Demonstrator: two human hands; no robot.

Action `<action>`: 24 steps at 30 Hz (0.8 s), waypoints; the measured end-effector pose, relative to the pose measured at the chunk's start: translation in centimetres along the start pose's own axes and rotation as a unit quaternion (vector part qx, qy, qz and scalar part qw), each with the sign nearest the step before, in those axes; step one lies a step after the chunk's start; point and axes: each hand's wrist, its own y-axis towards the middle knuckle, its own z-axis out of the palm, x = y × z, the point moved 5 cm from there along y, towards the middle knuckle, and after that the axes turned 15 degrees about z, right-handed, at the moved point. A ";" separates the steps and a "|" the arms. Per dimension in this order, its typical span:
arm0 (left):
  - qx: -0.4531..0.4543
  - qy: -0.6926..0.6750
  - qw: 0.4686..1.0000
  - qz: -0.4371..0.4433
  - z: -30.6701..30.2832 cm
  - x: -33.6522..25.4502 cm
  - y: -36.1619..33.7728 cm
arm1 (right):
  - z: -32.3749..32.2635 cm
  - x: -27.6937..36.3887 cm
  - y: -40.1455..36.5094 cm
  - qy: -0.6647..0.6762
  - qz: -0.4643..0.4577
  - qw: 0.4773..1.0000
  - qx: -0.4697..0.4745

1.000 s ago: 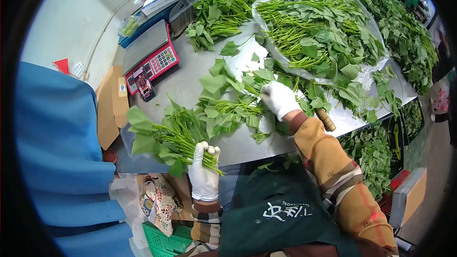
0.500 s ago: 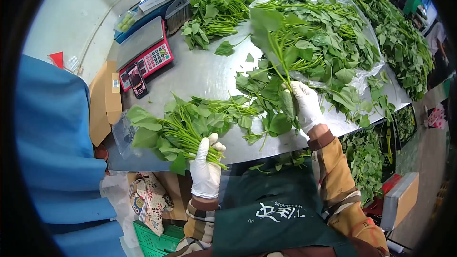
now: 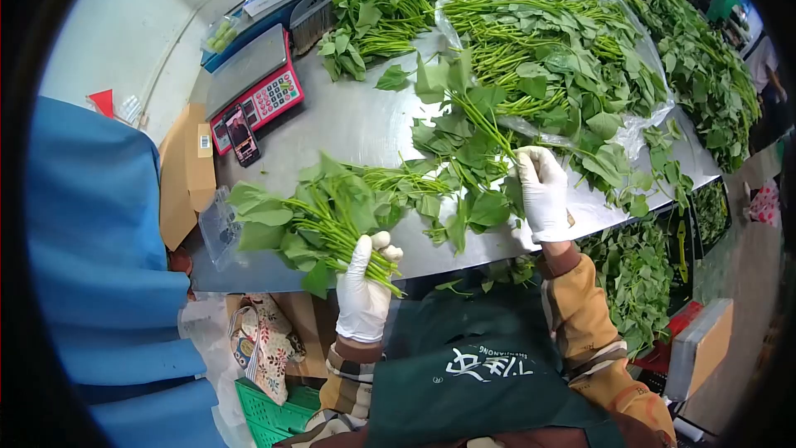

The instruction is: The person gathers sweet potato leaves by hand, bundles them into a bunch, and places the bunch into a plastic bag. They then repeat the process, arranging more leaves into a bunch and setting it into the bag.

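My left hand [image 3: 364,292], in a white glove, is wrapped round a bunch of leafy green stems [image 3: 319,220] at the table's front edge. The stem ends stick out below the thumb and the leaves point up and left. My right hand [image 3: 543,191], also gloved, pinches a few leafy stems [image 3: 481,120] near their lower ends; their leaves lean up and left. Loose leafy stems [image 3: 414,182] lie on the metal table [image 3: 332,129] between the hands. Beyond my right hand, a large heap of greens [image 3: 547,58] rests on clear plastic.
At the back left are a red scale [image 3: 269,98] with a phone [image 3: 240,134] against it, and a blue tray [image 3: 217,58]. More greens [image 3: 381,17] lie behind. A cardboard box [image 3: 186,174] stands left. A person [image 3: 763,66] is at the far right.
The stems in my right hand have swung left and lower, and that hand has turned slightly. My left hand has shifted a little right, still round its bunch.
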 end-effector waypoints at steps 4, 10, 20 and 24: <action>0.001 0.026 0.999 -0.044 0.3 0.4 -0.2 | 2.1 -0.2 -1.5 0.090 0.059 0.990 0.093; 0.027 0.003 0.996 -0.087 2.0 1.8 -0.4 | 5.4 1.2 -6.7 0.040 0.053 0.988 0.142; 0.072 0.013 0.991 -0.114 2.2 3.4 -1.6 | 9.7 0.2 -10.5 -0.387 -0.310 0.849 0.181; 0.030 -0.001 0.995 -0.094 1.8 3.2 -1.1 | 9.3 0.9 -9.9 -0.449 -0.327 0.810 0.188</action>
